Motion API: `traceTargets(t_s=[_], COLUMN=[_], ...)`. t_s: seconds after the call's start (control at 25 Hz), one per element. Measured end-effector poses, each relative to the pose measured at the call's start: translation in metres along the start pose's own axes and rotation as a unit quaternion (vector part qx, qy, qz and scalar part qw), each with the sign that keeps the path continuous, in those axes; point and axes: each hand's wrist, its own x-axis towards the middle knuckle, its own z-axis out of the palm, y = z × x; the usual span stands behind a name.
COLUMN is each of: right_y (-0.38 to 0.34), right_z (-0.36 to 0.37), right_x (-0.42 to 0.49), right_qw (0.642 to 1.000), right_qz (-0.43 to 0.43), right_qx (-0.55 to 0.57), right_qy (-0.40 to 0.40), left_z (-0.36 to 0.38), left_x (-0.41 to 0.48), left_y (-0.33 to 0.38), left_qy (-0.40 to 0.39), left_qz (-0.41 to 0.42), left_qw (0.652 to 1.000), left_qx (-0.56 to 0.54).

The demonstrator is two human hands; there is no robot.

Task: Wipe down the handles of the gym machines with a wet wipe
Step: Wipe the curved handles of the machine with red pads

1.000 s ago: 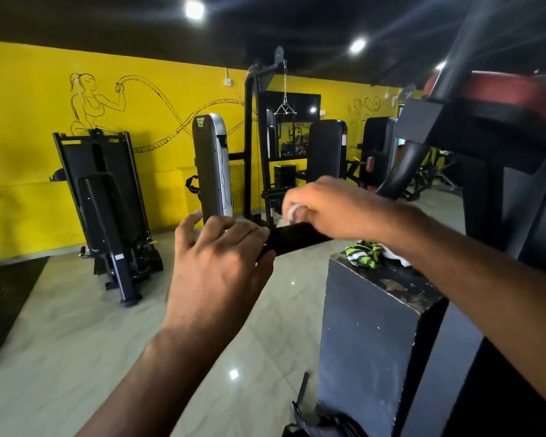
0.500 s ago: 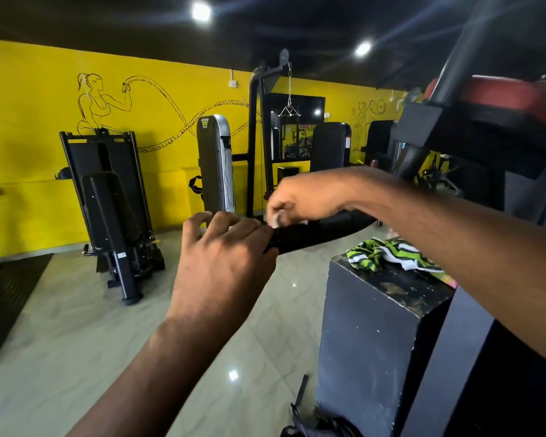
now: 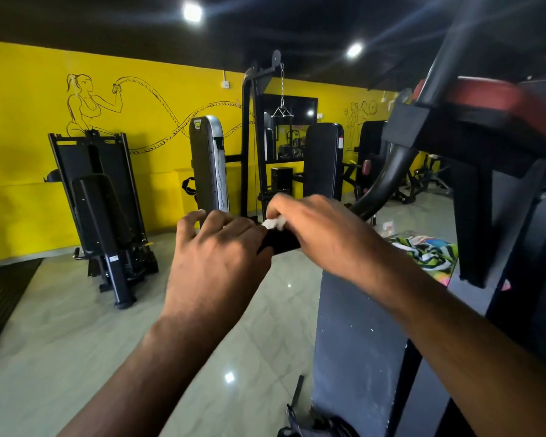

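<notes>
A black padded machine handle (image 3: 281, 241) runs across the middle of the view and curves up to the right into a black arm (image 3: 388, 181). My left hand (image 3: 215, 253) grips the handle's near end, fingers curled over its top. My right hand (image 3: 322, 231) holds a small white wet wipe (image 3: 275, 223) against the handle just to the right of my left fingers. Most of the wipe is hidden under my right fingers.
A dark weight-stack casing (image 3: 360, 342) stands below my right arm, with a green striped cloth (image 3: 429, 257) on top. A red pad (image 3: 498, 102) hangs at upper right. Other black machines (image 3: 104, 209) line the yellow wall across a tiled floor (image 3: 76, 342).
My right hand with the wipe has slid left along the handle, toward my left hand. My left hand keeps its grip on the handle's end.
</notes>
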Motion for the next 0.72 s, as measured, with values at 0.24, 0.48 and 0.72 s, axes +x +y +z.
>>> traceTargets(t_s=[0.24,0.48,0.72], right_y=[0.006,-0.013,-0.072], right_z=[0.046,0.084,0.104], right_x=[-0.048,-0.068,-0.035], right_qw=[0.972,0.940,0.385], right_qz=[0.002,0.056,0.373], right_qx=[0.053,0.127,0.747], right_qy=[0.229,0.310,0.393], left_z=[0.004,0.009,0.009], left_x=[0.000,0.001,0.001], left_y=[0.003,0.008,0.010], left_qy=[-0.003,0.000,-0.001], left_qz=[0.006,0.005,0.008], left_qw=[1.000,1.000,1.000], left_qx=[-0.019,-0.027,-0.022])
